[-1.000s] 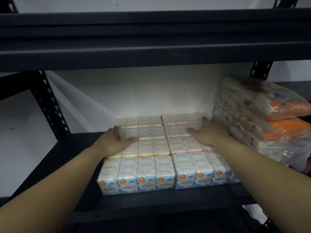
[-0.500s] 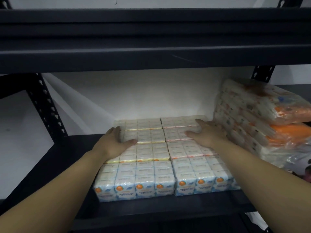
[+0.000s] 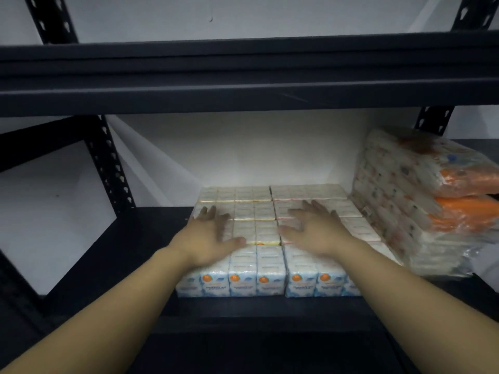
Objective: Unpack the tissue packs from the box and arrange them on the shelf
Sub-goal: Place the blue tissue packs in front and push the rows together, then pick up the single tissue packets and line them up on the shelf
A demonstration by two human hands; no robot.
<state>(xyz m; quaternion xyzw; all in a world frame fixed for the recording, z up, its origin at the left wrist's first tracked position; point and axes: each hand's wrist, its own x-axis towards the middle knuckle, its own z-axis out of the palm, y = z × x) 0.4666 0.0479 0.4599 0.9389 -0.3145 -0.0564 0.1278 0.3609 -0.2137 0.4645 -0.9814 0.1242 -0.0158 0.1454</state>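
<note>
Since a second ago your hands have slid a little nearer you across the pack tops. The shelf [image 3: 270, 311] carries the tissue packs [image 3: 270, 233] in two blocks, touching the orange-wrapped bundles [image 3: 421, 201]. Your left hand [image 3: 210, 236] and right hand [image 3: 321, 230] lie flat, fingers spread, gripping nothing. You seem to be squaring the rows; next, fetch more.

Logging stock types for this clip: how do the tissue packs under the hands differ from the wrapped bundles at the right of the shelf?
The tissue packs lie flat in a single low layer; the wrapped bundles are stacked higher and lean at a tilt. The tissue packs show blue-and-white fronts with small orange dots; the wrapped bundles have large orange ends. The left hand and right hand rest on the tissue packs only. Both sit on the same dark shelf.
</note>
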